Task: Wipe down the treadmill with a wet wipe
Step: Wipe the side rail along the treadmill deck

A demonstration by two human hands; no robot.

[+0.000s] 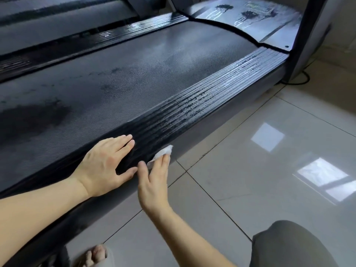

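Note:
The treadmill fills the upper left: a grey textured belt (119, 74) and a black ribbed side rail (202, 97) with wet streaks running along its near edge. My left hand (105, 162) rests flat on the rail, fingers straight and spread. Beside it, my right hand (154, 182) presses a small white wet wipe (161, 153) against the rail's outer edge with straight fingers. Most of the wipe is hidden under those fingers. The motor cover (250, 18) at the far end shines wet with dark drip marks.
Glossy light floor tiles (269, 170) stretch to the right, with window reflections. A grey upright post (308, 35) stands at the treadmill's far right, with a black cable (300, 79) on the floor behind it. My knee (292, 245) and sandalled foot (96, 255) are at the bottom.

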